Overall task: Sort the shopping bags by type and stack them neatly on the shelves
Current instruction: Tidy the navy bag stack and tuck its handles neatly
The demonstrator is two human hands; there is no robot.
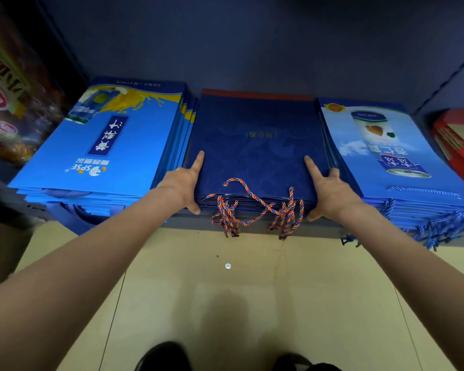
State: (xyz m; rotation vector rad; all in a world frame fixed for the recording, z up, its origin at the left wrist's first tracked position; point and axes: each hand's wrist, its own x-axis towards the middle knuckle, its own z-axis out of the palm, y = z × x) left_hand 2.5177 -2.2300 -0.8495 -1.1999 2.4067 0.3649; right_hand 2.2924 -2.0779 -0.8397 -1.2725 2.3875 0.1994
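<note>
Dark blue stack (255, 145): flat shopping bags, laid on the shelf (252, 223) between two lighter stacks; red band seen along the far edge.
Cord handles (257, 207): twisted multicolour cords, hung over the shelf's front edge.
Left hand (184, 183): set against the stack's left side; forefinger laid straight along the top bag's edge, thumb pressed to the front corner, remaining fingers hidden beside the stack.
Right hand (330, 188): set against the right side likewise; forefinger extended on the top bag, thumb at the front corner.
Left stack (99, 151): bright blue bags with a drink-can print, just beside the dark stack.
Right stack (391, 156): light blue bags with a can print.
Red bags (458, 140): at the far right, partly seen.
Floor (225, 290): beige tiles below.
</note>
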